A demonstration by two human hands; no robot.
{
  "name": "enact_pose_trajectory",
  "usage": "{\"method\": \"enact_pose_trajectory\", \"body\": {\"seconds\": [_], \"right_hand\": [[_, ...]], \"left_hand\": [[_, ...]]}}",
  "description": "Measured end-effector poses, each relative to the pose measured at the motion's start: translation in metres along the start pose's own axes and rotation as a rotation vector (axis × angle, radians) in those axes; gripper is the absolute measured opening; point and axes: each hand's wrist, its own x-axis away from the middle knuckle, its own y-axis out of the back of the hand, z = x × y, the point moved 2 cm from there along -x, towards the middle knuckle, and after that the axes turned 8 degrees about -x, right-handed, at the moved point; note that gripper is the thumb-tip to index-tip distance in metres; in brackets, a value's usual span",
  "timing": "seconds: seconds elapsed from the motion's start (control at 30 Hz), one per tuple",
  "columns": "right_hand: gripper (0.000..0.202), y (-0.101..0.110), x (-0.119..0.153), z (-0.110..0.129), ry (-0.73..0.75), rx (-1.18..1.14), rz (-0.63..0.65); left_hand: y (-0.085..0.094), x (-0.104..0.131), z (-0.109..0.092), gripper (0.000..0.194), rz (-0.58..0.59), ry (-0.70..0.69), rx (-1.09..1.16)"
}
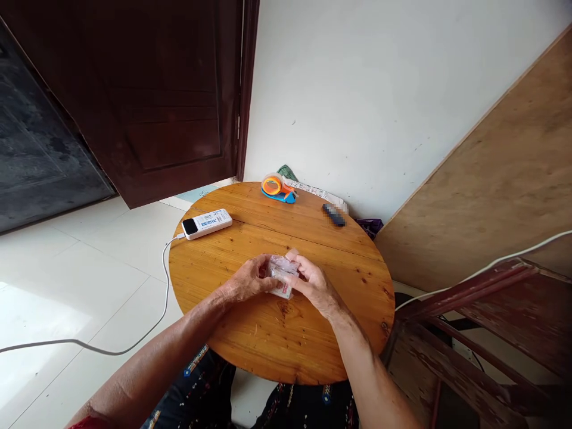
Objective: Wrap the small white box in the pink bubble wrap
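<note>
Between my hands, over the near middle of the round wooden table, is a small white box with red print, in clear crinkled plastic wrap. My left hand grips its left side, thumb along the near edge and fingers curled behind. From the right, my right hand closes on the wrapped box, its thumb lying across the top. Parts of the box are covered by my fingers. Whether it rests on the wood or is held just above, I cannot tell.
A white power bank with a cable lies at the table's left. An orange and blue tape dispenser stands at the far edge, with a dark blurred object to its right. Behind are a white wall and a dark door.
</note>
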Motion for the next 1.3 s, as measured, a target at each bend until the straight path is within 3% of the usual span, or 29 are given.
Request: {"method": "enact_pose_trajectory", "body": {"seconds": [0.13,0.33,0.6,0.83,1.0,1.3], "right_hand": [[0.039,0.000,-0.007,0.000,-0.009,-0.052,-0.153],[0.035,-0.008,-0.012,0.008,0.112,0.129,-0.304],[0.031,-0.014,-0.004,0.019,0.187,0.379,-0.281],[0.023,-0.014,0.000,0.018,0.258,0.560,-0.192],[0.027,-0.012,0.003,0.014,0.407,0.565,-0.173],[0.029,-0.014,0.021,0.014,0.552,0.772,-0.085]], "left_hand": [[-0.002,-0.006,0.005,0.050,0.001,0.011,0.024],[-0.001,-0.010,0.011,0.051,-0.038,-0.008,-0.117],[0.001,-0.013,0.010,0.048,-0.069,-0.009,-0.230],[0.000,-0.015,0.015,0.062,-0.145,-0.006,-0.413],[0.003,-0.016,0.017,0.054,-0.240,-0.042,-0.607],[0.009,-0.017,0.018,0.053,-0.163,-0.001,-0.428]]}}
